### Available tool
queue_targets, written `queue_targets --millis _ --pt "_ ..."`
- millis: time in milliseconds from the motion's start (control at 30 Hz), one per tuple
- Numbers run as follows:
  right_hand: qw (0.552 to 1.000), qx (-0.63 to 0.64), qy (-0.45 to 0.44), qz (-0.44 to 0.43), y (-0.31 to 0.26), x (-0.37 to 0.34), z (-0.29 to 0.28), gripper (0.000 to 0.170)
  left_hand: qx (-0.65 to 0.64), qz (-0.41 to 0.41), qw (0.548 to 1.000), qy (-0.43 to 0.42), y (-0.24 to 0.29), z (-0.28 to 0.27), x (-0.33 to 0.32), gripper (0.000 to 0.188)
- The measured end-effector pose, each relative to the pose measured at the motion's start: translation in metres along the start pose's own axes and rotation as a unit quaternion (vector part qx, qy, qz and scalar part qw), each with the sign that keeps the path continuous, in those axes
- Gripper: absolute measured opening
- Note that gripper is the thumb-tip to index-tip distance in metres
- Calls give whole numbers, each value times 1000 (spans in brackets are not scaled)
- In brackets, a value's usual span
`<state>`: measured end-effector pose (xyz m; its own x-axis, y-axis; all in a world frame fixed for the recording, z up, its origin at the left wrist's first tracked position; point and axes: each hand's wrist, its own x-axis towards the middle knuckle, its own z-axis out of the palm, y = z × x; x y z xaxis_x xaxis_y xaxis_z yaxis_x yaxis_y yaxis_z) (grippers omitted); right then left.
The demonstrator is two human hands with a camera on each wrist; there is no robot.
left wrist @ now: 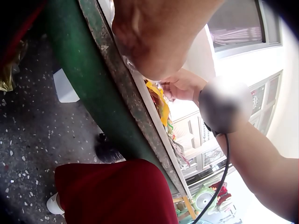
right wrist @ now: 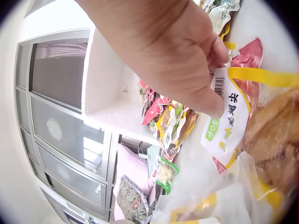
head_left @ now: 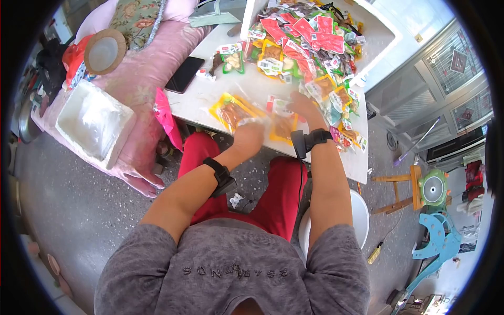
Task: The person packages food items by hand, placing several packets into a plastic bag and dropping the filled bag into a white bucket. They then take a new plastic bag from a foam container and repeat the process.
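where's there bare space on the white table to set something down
Bare tabletop shows between the phone and the yellow packet by the left hand, and at the near right corner, bordered by loose packets. It's crowded inside the foam box and beyond the right hand.

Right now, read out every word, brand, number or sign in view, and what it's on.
"翅尖": white label on the yellow-edged wing-tip packet at the right hand; its other characters and green logo are unclear.
Grey shirt: lettering upside down, too distorted to read.
Red packets in the white foam box: print too small.
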<state>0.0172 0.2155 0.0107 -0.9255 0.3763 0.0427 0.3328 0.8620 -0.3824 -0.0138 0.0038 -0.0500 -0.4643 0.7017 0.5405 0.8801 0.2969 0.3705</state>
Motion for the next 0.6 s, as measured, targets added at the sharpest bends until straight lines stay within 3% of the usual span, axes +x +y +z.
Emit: queue_targets --millis 200,300,400,433,600 --pt "996 -50 -66 -33 10 4 -5 24 0 12 1000 11 1 -3 -1 5" --pt "998 62 -20 15 7 -29 -23 21 1 10 1000 10 1 -3 1 5" --pt "961 226 -10 159 -5 -67 -39 16 6 0 1000 -7 1 -2 1 5" --pt "964 235 11 120 4 -77 -36 20 5 2 1000 -6 1 -2 1 5" --pt "927 317 70 187 15 -114 -33 35 0 -5 1000 -14 -1 1 0 6"
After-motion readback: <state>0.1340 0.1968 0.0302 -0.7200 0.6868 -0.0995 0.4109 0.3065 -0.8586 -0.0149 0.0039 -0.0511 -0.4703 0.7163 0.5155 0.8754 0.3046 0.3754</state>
